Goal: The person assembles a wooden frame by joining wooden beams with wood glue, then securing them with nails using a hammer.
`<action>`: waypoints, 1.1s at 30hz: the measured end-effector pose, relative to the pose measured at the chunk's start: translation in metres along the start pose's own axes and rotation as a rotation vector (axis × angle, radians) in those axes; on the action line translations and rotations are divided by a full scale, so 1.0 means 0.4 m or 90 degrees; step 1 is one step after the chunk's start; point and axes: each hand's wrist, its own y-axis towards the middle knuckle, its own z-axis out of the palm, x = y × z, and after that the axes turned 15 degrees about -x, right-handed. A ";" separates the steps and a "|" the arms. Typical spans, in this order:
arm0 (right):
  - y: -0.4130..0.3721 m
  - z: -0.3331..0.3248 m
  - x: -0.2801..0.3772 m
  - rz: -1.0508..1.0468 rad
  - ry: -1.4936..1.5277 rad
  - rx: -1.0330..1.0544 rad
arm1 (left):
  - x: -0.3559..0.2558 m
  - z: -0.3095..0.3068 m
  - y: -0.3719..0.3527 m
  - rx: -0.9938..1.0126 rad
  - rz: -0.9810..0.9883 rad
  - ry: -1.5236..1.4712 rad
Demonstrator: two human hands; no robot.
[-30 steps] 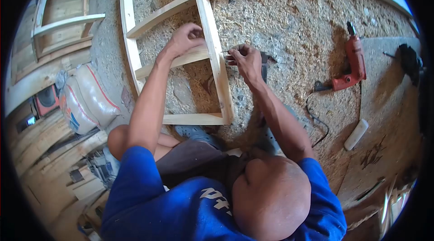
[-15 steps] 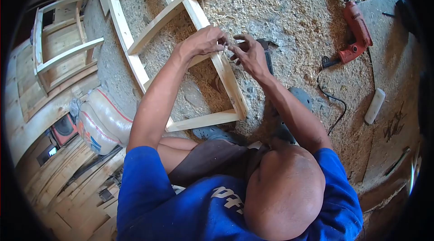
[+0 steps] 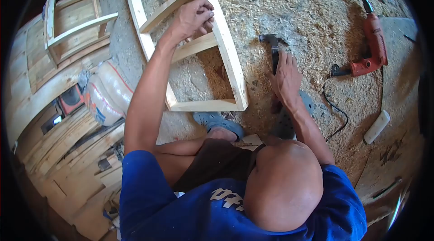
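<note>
My left hand (image 3: pixel 195 20) is closed, its fingers curled together beside the upper side rail of a pale wooden frame (image 3: pixel 230 66). Whatever the fingertips hold is too small or hidden to make out. On the sawdust-strewn ground right of the frame lies a claw hammer (image 3: pixel 272 40), its dark handle pointing toward my body. Over that handle reaches my right hand (image 3: pixel 287 77), fingers stretched out and thumb apart, partly covering it. A crossbar (image 3: pixel 194 47) joins the frame's rails just below my left hand.
A red power drill (image 3: pixel 376 44) with a black cord lies at the right, near a white oblong object (image 3: pixel 377 127). At the left are another wooden frame (image 3: pixel 81 28), a stuffed white sack (image 3: pixel 108 89) and stacked boards (image 3: pixel 68 137). A blue clog (image 3: pixel 221 125) is near the frame's end.
My hands were together over the rail with a thin nail between them. Since then my right hand has moved right and down to the hammer, while the left stays by the rail, slightly higher.
</note>
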 end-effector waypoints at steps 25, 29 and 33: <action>0.205 -0.457 -0.027 0.179 0.387 -0.027 | -0.073 -0.005 0.015 0.125 0.438 0.235; 0.096 -0.541 -0.011 0.464 0.533 0.033 | 0.008 0.083 0.038 0.232 0.326 0.214; -0.044 -0.600 0.009 0.558 0.276 0.058 | 0.050 0.127 0.098 0.298 0.375 0.094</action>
